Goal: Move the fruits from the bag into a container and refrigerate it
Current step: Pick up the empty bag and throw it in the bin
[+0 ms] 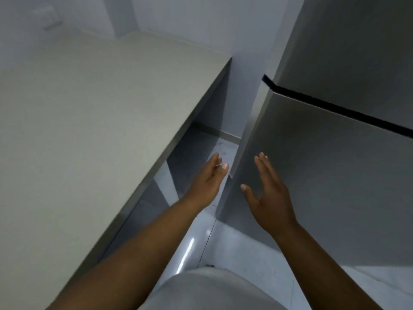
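A grey steel fridge [324,166] fills the right side, both its doors closed, with a dark gap between the upper and lower door. My right hand [268,195] is open with fingers spread, in front of the lower door near its left edge. My left hand [207,180] is open too, fingers straight, reaching toward the door's left edge, beside the gap to the counter. Whether either hand touches the door is unclear. No bag, fruit or container is in view.
A pale countertop [89,121] runs along the left, its edge close to my left forearm. A narrow gap with a white wall [243,90] separates the counter from the fridge. The glossy tiled floor [201,238] shows below.
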Demonstrator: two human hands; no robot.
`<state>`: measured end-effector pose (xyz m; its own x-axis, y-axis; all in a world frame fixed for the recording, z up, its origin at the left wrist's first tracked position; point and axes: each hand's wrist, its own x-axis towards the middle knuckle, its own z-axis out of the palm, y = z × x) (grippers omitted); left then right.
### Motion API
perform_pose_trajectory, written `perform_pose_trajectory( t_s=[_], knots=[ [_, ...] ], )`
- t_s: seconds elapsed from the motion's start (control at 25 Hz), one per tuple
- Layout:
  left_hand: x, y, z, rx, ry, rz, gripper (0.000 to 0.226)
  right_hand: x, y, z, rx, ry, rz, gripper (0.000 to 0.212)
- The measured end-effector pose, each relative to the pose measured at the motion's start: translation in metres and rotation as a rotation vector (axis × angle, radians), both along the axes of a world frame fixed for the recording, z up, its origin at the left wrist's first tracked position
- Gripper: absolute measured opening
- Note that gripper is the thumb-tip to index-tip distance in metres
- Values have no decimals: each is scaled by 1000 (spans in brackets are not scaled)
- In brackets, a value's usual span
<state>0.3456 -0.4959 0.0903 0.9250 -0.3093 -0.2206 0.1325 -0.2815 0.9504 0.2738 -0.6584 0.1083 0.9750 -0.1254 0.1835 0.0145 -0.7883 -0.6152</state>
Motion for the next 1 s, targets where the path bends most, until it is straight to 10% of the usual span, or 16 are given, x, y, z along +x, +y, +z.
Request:
perform_pose_trajectory(
  t_s=[0.52, 1.0],
  knots=[
    [-194, 276, -32, 117, 27, 991, 42, -27, 255, -44, 181, 388, 843, 62],
    [-338, 514, -48, 276, 194, 1487, 41, -95, 530, -68, 175, 624, 1003, 52]
  ],
)
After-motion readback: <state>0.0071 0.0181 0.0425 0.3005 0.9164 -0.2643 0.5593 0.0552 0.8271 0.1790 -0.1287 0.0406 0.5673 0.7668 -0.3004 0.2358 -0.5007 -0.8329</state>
